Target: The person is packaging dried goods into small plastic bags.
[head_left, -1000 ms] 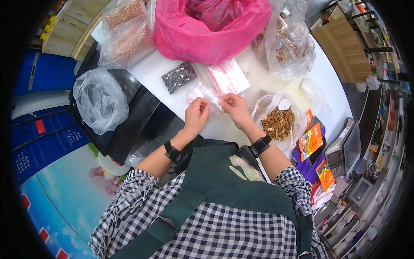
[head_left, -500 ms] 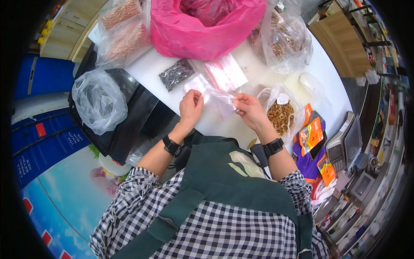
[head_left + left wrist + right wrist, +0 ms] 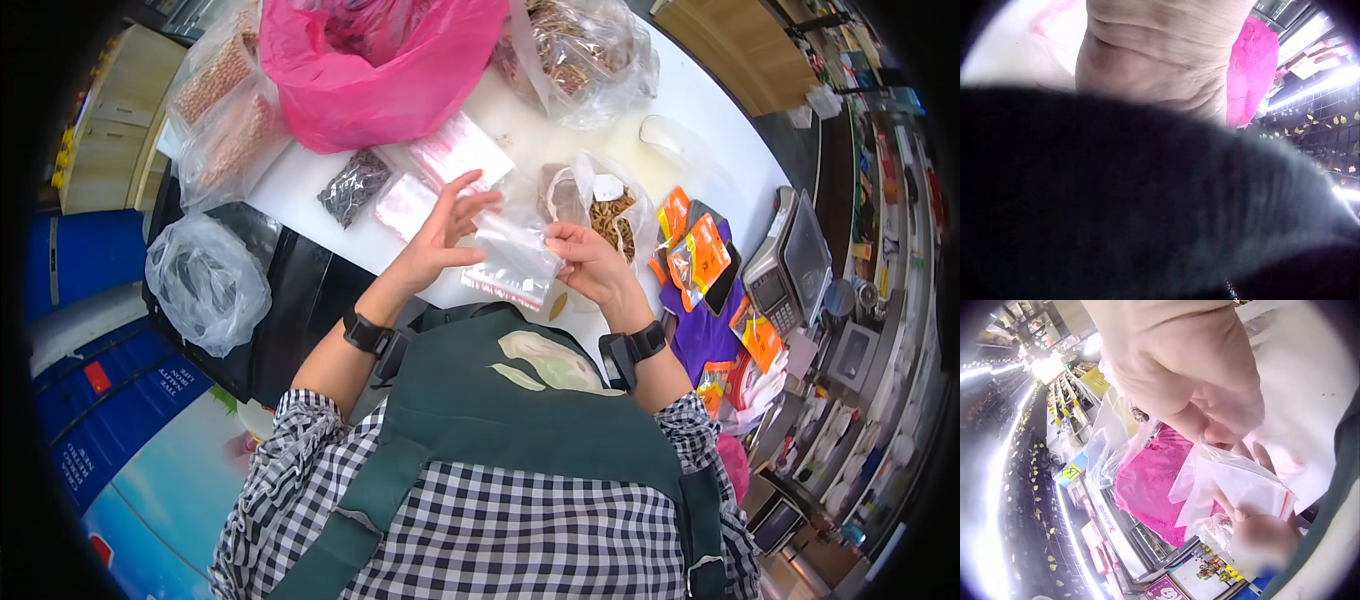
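Observation:
My right hand (image 3: 595, 265) pinches one edge of a small clear zip bag (image 3: 512, 265) between thumb and fingers. The bag hangs flat, its reddish strip towards my apron, and looks empty. In the right wrist view the bag (image 3: 1235, 481) spreads out below the pinching fingertips. My left hand (image 3: 438, 238) has its fingers spread and the thumb apart, right beside the bag's left edge and overlapping it in the head view. Behind the hands lie a stack of zip bags (image 3: 460, 150) and more clear bags (image 3: 400, 205). In the left wrist view a dark band hides most of the left hand.
A big pink bag (image 3: 390, 95) stands at the back, beside bags of pinkish beans (image 3: 230, 145). A small packet of dark pieces (image 3: 352, 188) lies left. On the right are an open bag of brown dried pieces (image 3: 612, 215), orange packets (image 3: 698, 262) and a scale (image 3: 775, 290).
Both hands first worked close together at the small bag. The left hand has since let go and spread its fingers, while the right keeps its pinch. The head view has shifted to the right.

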Motion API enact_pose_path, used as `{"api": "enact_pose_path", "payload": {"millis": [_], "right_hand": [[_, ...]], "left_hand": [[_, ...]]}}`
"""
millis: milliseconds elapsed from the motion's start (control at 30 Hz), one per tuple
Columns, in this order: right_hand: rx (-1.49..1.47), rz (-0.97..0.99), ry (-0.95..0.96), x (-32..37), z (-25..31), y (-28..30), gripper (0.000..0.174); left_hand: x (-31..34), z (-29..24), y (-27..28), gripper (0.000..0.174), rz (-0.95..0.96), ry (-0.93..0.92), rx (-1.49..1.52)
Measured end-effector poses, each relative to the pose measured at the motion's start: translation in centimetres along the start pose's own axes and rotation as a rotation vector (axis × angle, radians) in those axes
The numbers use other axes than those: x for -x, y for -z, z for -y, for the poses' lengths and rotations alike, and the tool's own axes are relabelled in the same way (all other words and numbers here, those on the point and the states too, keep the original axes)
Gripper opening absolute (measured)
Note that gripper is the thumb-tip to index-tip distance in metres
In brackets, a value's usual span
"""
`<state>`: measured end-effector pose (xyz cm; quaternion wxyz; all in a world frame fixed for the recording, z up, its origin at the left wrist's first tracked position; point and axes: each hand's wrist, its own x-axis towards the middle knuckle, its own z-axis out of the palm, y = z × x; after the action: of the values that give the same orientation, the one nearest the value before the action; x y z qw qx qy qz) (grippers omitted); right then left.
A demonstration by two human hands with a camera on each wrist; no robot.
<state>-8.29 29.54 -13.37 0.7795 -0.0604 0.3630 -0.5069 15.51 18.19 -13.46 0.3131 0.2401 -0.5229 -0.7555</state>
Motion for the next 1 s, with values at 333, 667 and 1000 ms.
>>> {"api": "enact_pose_path", "payload": {"millis": [333, 667, 1000], "right_hand": [[0.150, -0.082, 0.146, 0.8, -1.7, -1.8, 0.031], [0.419, -0.262, 0.243, 0.9, -2.8, 0.3, 0.021], [0.848, -0.463, 0.116, -0.1, -3.7, 1.5, 0.017]], "left_hand": [[-1.9, 3.7, -2.6, 0.019, -0.224, 0.421, 0.335], [0.4, 4.6, -2.6, 0.023, -0.371, 0.518, 0.484], [2.1, 3.8, -2.1, 0.036, -0.228, -0.122, -0.913]]}}
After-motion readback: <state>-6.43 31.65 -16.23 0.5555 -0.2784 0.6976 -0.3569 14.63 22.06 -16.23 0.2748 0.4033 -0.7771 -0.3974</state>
